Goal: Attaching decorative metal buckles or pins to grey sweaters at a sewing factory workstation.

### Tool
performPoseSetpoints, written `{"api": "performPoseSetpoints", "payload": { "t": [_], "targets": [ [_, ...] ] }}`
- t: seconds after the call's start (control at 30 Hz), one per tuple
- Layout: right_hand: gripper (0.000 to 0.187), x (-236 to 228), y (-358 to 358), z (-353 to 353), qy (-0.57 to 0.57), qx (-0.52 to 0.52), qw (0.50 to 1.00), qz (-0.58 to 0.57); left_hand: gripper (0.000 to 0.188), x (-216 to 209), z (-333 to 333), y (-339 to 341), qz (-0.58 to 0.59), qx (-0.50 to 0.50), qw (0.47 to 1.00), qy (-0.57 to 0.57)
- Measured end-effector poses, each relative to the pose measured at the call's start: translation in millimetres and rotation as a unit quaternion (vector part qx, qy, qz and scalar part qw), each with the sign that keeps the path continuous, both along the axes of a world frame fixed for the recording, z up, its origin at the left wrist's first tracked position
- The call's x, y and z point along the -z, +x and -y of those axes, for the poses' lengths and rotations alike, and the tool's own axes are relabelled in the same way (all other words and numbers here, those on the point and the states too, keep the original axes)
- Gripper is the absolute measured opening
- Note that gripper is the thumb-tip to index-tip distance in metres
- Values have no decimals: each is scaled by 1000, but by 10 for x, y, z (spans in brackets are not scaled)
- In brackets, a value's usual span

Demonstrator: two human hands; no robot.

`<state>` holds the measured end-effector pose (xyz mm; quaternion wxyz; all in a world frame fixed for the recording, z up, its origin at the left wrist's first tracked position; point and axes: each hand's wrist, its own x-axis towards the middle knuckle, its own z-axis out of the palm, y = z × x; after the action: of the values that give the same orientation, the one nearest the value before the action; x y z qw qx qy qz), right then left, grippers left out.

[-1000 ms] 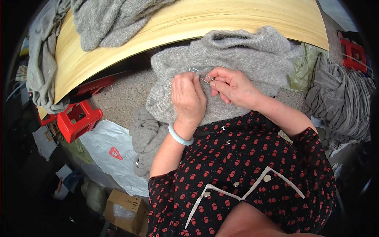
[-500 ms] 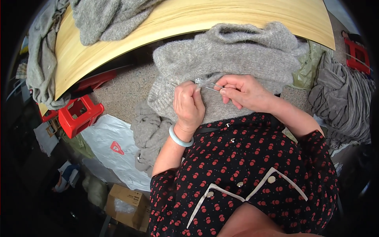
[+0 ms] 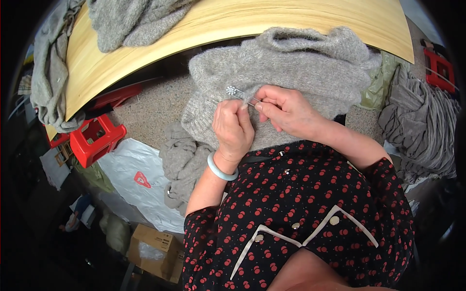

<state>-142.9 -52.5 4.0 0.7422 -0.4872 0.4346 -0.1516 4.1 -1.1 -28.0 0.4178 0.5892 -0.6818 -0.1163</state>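
Observation:
A grey fuzzy knit garment [image 3: 310, 68] lies across my lap, against the table edge. On it sits a silver brooch pin [image 3: 231, 90] with a sparkling flower-shaped head and thin metal shafts running right through or along the knit; I cannot tell which. My left hand [image 3: 233, 125], a pale bangle on its wrist, is closed with thumb and fingers pinching the knit just below the pin. My right hand [image 3: 286, 110] pinches the right-hand end of the metal shafts, close to the left fingertips. The exact grip is partly hidden by the fingers.
A pale wooden table [image 3: 233, 19] curves across the front, with another grey knit piece [image 3: 138, 24] on it. Grey cloth heaps lie at left [image 3: 182, 160] and right [image 3: 420, 121]. Left are a red stool [image 3: 97, 140], white plastic sheet [image 3: 141, 194] and cardboard box [image 3: 153, 250].
The flower head has moved up and left, away from my left fingertips. My right hand has moved left, closer to my left hand, which stays nearly in place.

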Motion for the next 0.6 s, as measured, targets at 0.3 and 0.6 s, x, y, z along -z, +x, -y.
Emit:
{"api": "performPoseSetpoints", "payload": {
  "t": [0.3, 0.6],
  "targets": [
    [11, -59, -69, 14, -14, -24, 1000, -14, 8, -275, 188, 128, -400, -91, 875, 257],
    [11, -83, -57, 11, 20, 26, 999, 11, 14, -310, 186, 120, -362, -67, 891, 265]
  ]
}}
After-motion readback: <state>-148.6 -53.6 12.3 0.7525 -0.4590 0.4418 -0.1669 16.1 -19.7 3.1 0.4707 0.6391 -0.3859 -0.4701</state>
